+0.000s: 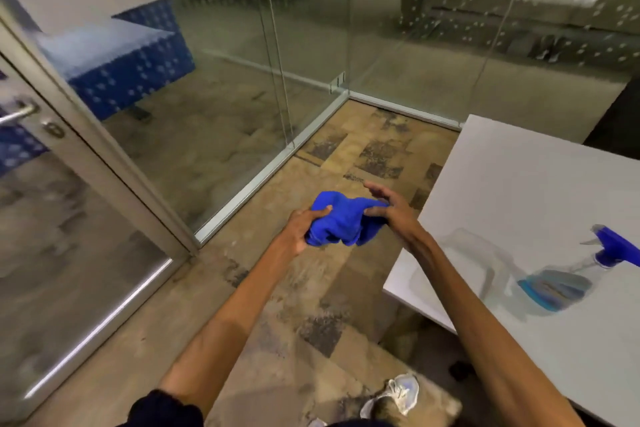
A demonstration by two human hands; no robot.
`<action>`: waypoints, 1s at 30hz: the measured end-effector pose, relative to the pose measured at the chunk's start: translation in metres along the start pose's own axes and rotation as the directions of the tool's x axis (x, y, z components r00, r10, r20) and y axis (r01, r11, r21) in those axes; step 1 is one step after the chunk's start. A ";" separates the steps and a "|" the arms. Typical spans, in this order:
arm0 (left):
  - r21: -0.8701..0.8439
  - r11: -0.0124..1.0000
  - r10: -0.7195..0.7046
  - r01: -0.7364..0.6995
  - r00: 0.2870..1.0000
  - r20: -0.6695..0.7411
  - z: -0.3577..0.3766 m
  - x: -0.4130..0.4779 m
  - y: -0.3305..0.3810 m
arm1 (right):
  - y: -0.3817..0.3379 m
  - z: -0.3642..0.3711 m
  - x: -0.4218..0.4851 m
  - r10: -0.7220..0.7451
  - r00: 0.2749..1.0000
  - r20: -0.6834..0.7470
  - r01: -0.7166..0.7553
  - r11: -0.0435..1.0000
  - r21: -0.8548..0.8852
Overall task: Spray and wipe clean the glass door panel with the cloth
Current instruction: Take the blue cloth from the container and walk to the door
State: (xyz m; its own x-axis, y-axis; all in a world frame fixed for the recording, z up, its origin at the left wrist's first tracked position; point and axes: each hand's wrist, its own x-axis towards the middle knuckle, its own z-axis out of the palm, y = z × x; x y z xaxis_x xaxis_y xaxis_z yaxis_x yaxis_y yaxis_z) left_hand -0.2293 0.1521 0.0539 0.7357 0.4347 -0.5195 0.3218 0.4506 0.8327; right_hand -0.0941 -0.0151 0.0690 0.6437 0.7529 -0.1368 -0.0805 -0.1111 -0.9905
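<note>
A bunched blue cloth (343,222) hangs between both hands over the carpet in the middle of the view. My left hand (304,227) grips its left side from below. My right hand (388,210) pinches its right edge, with two fingers stretched out. The glass door panel (62,246) stands at the left in a pale metal frame, with a lever handle (19,111) and a lock. A clear spray bottle (568,277) with blue liquid and a blue trigger head lies on its side on the white table (519,184) at the right, untouched.
Fixed glass walls (225,107) run from the door frame to a corner (343,94) and on to the right. Patterned brown carpet (311,305) covers the floor. My shoe (398,392) shows at the bottom. The table's edge lies close to my right forearm.
</note>
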 end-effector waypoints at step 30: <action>0.175 0.891 0.421 -0.419 0.616 -0.666 -0.303 -0.173 -0.005 | -0.054 0.359 0.087 0.023 0.843 0.537 0.135 0.958 -0.253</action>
State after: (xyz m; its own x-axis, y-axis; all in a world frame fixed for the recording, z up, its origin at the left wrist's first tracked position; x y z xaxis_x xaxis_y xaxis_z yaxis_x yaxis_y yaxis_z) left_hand -0.5383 0.3111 0.0814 0.1910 0.9768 -0.0972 0.0823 0.0828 0.9932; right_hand -0.3071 0.2897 0.1068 0.1320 0.9808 -0.1438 0.2022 -0.1687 -0.9647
